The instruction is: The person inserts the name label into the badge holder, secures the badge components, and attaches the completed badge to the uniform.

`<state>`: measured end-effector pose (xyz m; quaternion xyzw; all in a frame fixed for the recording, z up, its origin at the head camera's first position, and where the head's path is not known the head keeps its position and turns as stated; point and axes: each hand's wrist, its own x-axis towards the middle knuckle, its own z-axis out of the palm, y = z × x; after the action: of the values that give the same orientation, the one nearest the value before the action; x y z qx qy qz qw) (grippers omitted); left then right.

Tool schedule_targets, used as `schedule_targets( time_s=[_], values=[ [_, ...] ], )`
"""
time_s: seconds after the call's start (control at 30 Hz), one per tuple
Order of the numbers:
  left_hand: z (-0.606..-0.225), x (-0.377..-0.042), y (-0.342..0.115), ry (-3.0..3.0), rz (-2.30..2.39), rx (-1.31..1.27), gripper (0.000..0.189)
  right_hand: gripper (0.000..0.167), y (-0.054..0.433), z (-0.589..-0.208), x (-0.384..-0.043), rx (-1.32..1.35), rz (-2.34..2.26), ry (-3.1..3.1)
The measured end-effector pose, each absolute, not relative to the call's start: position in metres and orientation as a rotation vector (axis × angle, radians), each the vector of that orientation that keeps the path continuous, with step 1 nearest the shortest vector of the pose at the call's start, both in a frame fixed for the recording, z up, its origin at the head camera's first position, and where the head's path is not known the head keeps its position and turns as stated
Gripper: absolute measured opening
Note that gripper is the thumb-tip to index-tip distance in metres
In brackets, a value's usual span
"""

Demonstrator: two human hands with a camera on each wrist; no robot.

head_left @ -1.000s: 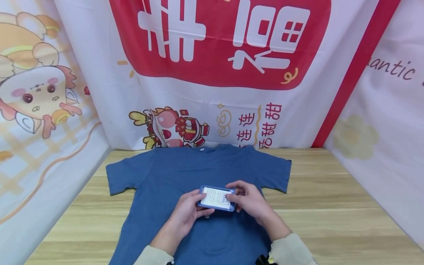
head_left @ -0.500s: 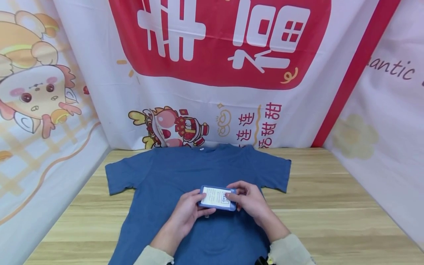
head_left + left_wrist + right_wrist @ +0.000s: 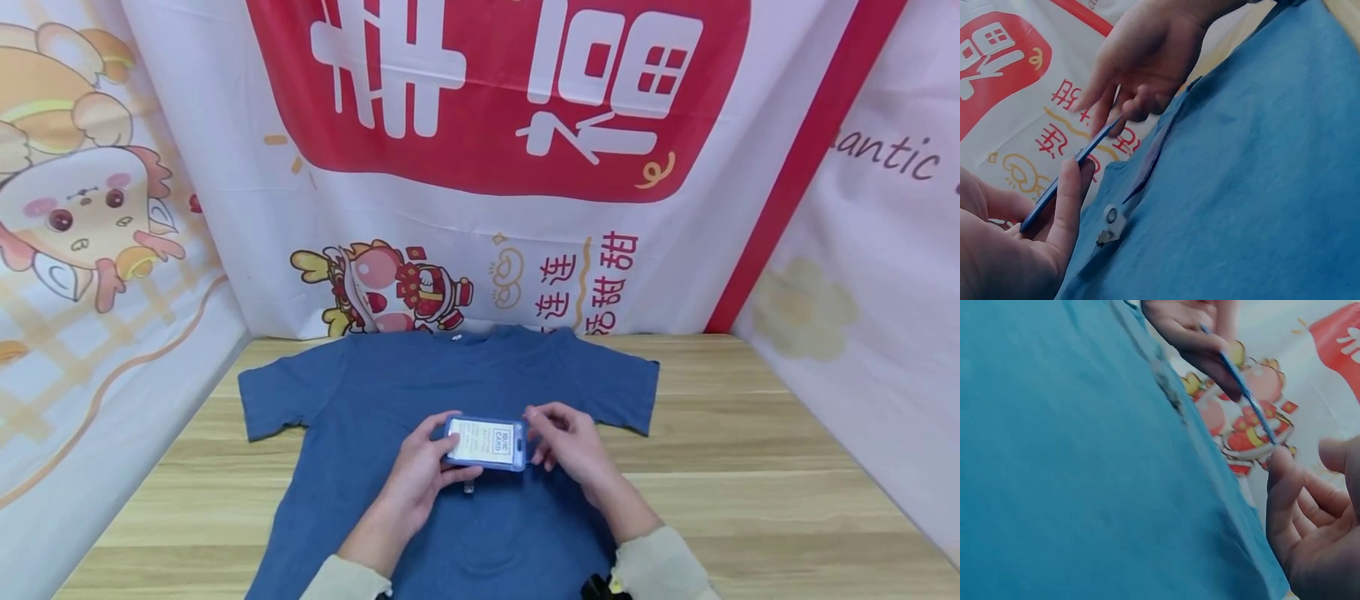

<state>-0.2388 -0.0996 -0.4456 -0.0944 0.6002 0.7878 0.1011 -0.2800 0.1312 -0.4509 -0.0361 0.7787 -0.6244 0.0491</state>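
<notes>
My left hand (image 3: 420, 462) grips a blue-framed ID card holder (image 3: 487, 443) by its left end, thumb on the face and fingers beneath. A white card with printed text shows inside it. At the holder's right end is my right hand (image 3: 570, 442), a fingertip at the edge and the thumb lifted away. In the left wrist view the holder (image 3: 1072, 178) appears edge-on. Below the hands, a small clear strap with a metal clip (image 3: 1110, 225) lies on the blue T-shirt (image 3: 375, 400). Beside the clip is a flat, blue-edged piece (image 3: 1150, 159), its kind unclear.
The T-shirt lies spread on a light wooden table (image 3: 750, 467), collar toward the back. Printed white cloth (image 3: 480, 187) hangs behind the table and on both sides. Bare wood shows left and right of the shirt.
My right thumb has come off the holder's face, uncovering the slot and the printed box at its right end. The holder has shifted slightly left in my left hand.
</notes>
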Motion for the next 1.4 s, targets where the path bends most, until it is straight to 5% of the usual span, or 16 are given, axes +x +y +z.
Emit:
schedule_targets(
  time_s=[0.27,0.57,0.83,1.0,1.27,1.4],
  values=[
    [-0.446,-0.241,-0.104,1.805,2.363,-0.358,0.047,0.021,0.152,-0.449,-0.283,-0.086,-1.456,2.87],
    [-0.444,-0.241,-0.102,1.786,2.369,-0.375,0.048,0.058,0.164,-0.451,-0.283,-0.049,-1.021,2.971],
    [-0.443,-0.24,-0.101,1.785,2.361,-0.38,0.048,0.059,0.163,-0.449,-0.287,0.018,-0.928,2.939],
    [-0.444,-0.24,-0.102,1.786,2.369,-0.388,0.048,0.056,0.163,-0.451,-0.288,0.043,-1.007,2.91],
    [-0.444,-0.238,-0.103,1.791,2.377,-0.393,0.047,0.025,0.171,-0.443,-0.288,0.047,-1.534,2.718],
    [-0.443,-0.239,-0.103,1.788,2.373,-0.4,0.047,0.025,0.172,-0.43,-0.287,0.096,-1.766,2.577]
  ],
)
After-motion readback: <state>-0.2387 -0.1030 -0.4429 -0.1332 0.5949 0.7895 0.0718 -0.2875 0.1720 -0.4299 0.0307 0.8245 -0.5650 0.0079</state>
